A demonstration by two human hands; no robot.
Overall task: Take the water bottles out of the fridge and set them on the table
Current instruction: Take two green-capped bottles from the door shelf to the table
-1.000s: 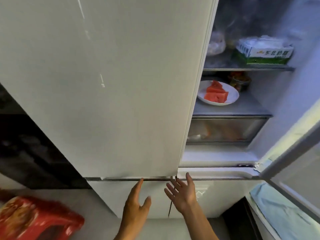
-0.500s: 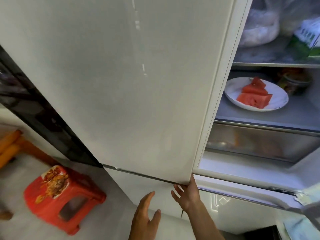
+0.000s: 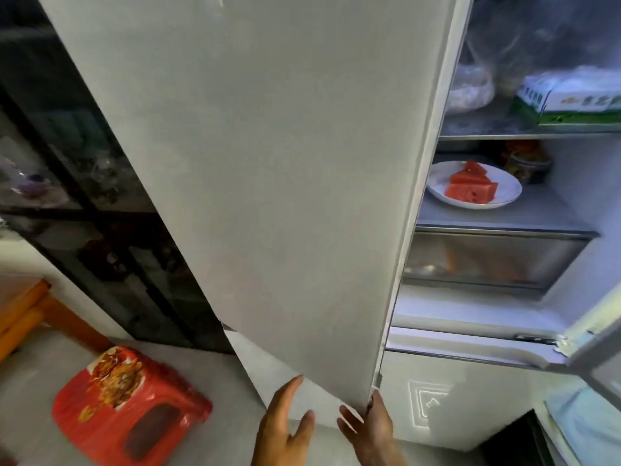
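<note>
Head view. The left door [image 3: 255,169] of the fridge [image 3: 470,391] fills the middle of the frame; its long axis runs upright, tilted in the wide lens, and its free edge faces right, toward the lit interior. The right hand [image 3: 368,428] is at the door's lower right corner, its fingers [image 3: 371,403] hooked on the bottom edge and grasping it. The left hand [image 3: 285,425] hangs just beside it, to the left and below the door, fingers spread and released, holding nothing. The right hand is therefore the nearer to the edge on which the opening turns.

Right of the door edge, the open half shows a plate [image 3: 504,196] of watermelon [image 3: 470,186] on the lower shelf, a carton [image 3: 568,99] on the shelf above, and a drawer [image 3: 487,260] beneath. No water bottles are visible; they probably stand behind the door, left of and above both hands. No worktop is in view; a red stool [image 3: 131,408] stands on the floor at lower left.
</note>
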